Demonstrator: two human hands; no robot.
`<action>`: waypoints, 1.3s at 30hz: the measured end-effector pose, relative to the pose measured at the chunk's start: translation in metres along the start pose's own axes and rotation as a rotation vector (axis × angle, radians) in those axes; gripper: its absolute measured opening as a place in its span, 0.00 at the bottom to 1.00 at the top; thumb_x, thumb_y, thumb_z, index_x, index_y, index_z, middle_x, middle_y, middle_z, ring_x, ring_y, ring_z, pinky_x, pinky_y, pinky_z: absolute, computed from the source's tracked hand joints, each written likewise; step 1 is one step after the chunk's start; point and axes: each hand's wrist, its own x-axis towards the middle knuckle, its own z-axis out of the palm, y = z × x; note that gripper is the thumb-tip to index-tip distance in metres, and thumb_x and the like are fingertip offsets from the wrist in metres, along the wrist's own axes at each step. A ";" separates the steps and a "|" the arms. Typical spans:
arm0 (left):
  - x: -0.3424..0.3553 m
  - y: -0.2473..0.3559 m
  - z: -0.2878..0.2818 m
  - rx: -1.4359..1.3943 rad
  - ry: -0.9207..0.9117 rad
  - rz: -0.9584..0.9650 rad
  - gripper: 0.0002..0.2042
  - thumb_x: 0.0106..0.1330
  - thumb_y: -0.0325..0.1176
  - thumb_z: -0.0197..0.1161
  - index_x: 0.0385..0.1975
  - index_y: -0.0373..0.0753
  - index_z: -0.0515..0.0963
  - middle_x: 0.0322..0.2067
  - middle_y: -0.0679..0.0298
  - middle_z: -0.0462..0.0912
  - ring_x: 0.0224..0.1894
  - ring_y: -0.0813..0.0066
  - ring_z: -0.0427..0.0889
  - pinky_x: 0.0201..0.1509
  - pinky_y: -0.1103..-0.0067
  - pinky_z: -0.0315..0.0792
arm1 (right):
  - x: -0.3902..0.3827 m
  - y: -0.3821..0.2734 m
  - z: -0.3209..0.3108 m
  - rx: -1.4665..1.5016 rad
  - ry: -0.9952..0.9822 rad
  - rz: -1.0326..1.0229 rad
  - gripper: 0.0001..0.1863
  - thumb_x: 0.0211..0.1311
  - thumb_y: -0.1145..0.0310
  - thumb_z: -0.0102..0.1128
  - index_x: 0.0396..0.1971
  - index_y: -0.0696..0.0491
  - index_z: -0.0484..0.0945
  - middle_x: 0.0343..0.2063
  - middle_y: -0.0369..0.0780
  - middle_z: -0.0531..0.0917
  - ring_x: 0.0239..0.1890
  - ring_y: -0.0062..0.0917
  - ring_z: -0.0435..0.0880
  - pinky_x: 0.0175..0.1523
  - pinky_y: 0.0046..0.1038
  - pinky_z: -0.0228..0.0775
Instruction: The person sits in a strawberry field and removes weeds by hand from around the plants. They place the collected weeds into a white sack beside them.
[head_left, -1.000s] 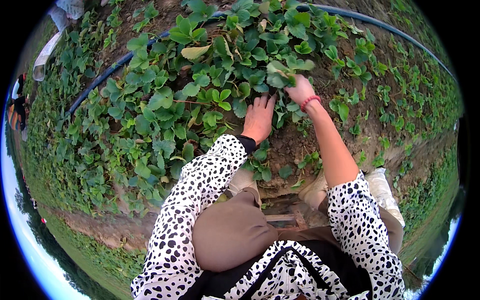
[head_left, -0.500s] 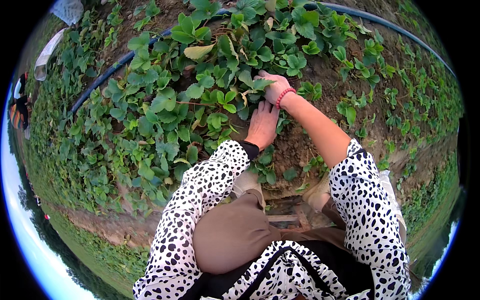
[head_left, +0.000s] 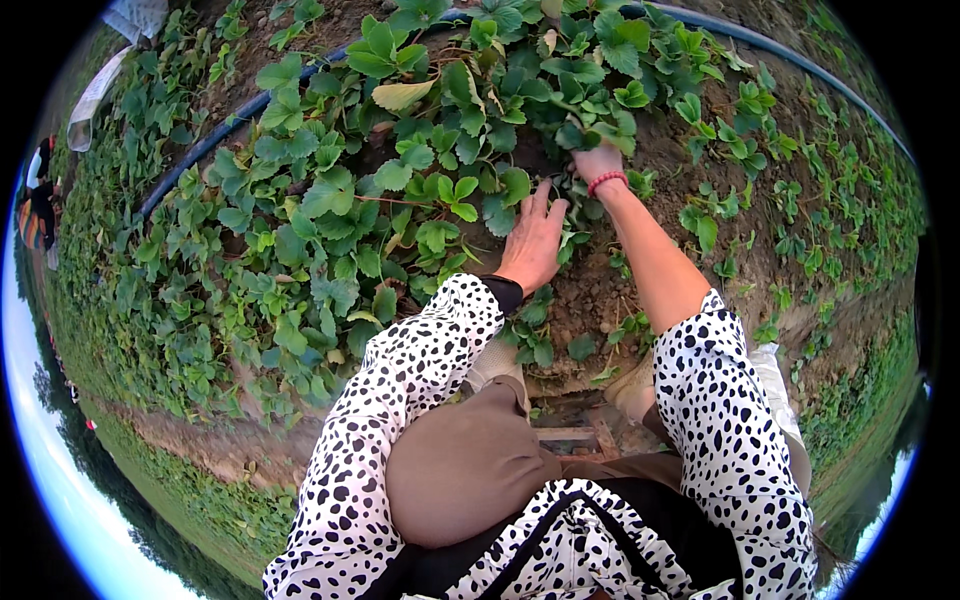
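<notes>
Down among the strawberry plants [head_left: 400,190] on the raised soil bed [head_left: 690,160], we have both hands at work. Our left hand [head_left: 532,243] lies flat with its fingers spread and straight, palm down, resting on the leaves near the middle of the bed; its grip is fully open and holds nothing. Our right hand [head_left: 597,163], with a red bracelet [head_left: 607,181] at the wrist, reaches further up the bed and is pushed into a cluster of leaves [head_left: 590,125] just above it. Its fingers are buried under that foliage, so we cannot tell how far its grip is closed or whether it has hold of a stem or leaf. The cluster sits right at the fingertips of our right hand, touching it, and lies just beyond and to the right of our left hand's fingertips. The two hands are near each other, apart, with a few leaves between them.

Both our sleeves [head_left: 420,370] are white with black spots; the right one is pushed up so the forearm is bare. Our knee in brown cloth [head_left: 460,470] is bent below the hands. A dark blue irrigation pipe [head_left: 205,148] curves along the far left side of the plants and runs on around the top of the bed. Bare brown earth shows beneath our right forearm, with small scattered plants [head_left: 760,110] to the right.
</notes>
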 end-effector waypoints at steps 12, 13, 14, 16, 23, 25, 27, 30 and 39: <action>-0.005 -0.026 -0.042 0.013 0.288 -0.127 0.23 0.52 0.20 0.49 0.51 0.38 0.65 0.56 0.57 0.66 0.49 0.51 0.73 0.44 0.63 0.72 | 0.003 -0.033 -0.016 -0.342 -0.291 -0.414 0.10 0.45 0.69 0.54 0.20 0.60 0.80 0.27 0.49 0.82 0.34 0.42 0.81 0.43 0.32 0.73; -0.002 -0.031 -0.039 0.042 0.288 -0.128 0.23 0.52 0.21 0.50 0.51 0.38 0.66 0.55 0.55 0.67 0.48 0.51 0.73 0.44 0.63 0.72 | 0.005 -0.026 -0.008 -0.293 -0.307 -0.358 0.12 0.44 0.71 0.55 0.29 0.58 0.81 0.31 0.48 0.82 0.37 0.42 0.81 0.45 0.33 0.73; -0.007 -0.043 -0.040 0.098 0.282 -0.145 0.22 0.53 0.21 0.51 0.50 0.38 0.66 0.53 0.54 0.68 0.46 0.50 0.74 0.44 0.63 0.72 | -0.004 -0.044 -0.008 -0.236 -0.283 -0.484 0.14 0.44 0.72 0.55 0.34 0.56 0.79 0.34 0.47 0.81 0.39 0.41 0.80 0.46 0.34 0.73; -0.012 -0.060 -0.044 0.160 0.279 -0.168 0.20 0.53 0.21 0.52 0.48 0.38 0.68 0.49 0.54 0.71 0.44 0.49 0.74 0.43 0.63 0.72 | -0.025 -0.082 -0.023 -0.221 -0.404 -0.577 0.20 0.46 0.72 0.57 0.44 0.49 0.72 0.40 0.43 0.80 0.45 0.39 0.78 0.47 0.35 0.72; 0.018 -0.060 -0.057 0.070 0.399 -0.016 0.12 0.52 0.18 0.53 0.37 0.35 0.72 0.36 0.53 0.72 0.38 0.49 0.73 0.41 0.62 0.68 | -0.035 -0.081 -0.026 -0.244 -0.353 -0.661 0.09 0.54 0.66 0.54 0.35 0.52 0.74 0.35 0.42 0.79 0.42 0.39 0.79 0.44 0.36 0.73; 0.022 -0.062 -0.059 0.035 0.443 -0.017 0.11 0.52 0.18 0.52 0.36 0.35 0.72 0.36 0.53 0.72 0.39 0.49 0.73 0.41 0.62 0.68 | -0.028 -0.077 -0.030 -0.258 -0.357 -0.750 0.08 0.56 0.65 0.52 0.33 0.52 0.75 0.34 0.43 0.79 0.40 0.39 0.79 0.43 0.36 0.73; 0.021 -0.061 -0.061 0.009 0.469 -0.014 0.11 0.53 0.18 0.52 0.36 0.35 0.71 0.37 0.53 0.72 0.40 0.49 0.73 0.42 0.64 0.68 | -0.023 -0.071 -0.036 -0.187 -0.335 -0.702 0.09 0.56 0.66 0.52 0.35 0.53 0.75 0.35 0.45 0.79 0.39 0.41 0.79 0.42 0.37 0.73; 0.019 -0.057 -0.059 -0.056 0.506 0.005 0.10 0.53 0.18 0.51 0.36 0.35 0.71 0.39 0.55 0.73 0.41 0.50 0.73 0.43 0.66 0.69 | -0.012 -0.062 -0.035 -0.247 -0.432 -0.727 0.09 0.54 0.67 0.53 0.35 0.52 0.75 0.35 0.44 0.79 0.39 0.40 0.79 0.42 0.36 0.73; 0.013 -0.068 -0.055 -0.140 0.507 -0.009 0.08 0.57 0.19 0.49 0.34 0.35 0.72 0.39 0.56 0.73 0.41 0.54 0.74 0.44 0.70 0.69 | -0.030 -0.080 -0.037 -0.413 -0.498 -0.881 0.12 0.51 0.72 0.54 0.38 0.49 0.73 0.37 0.39 0.76 0.41 0.34 0.79 0.42 0.32 0.74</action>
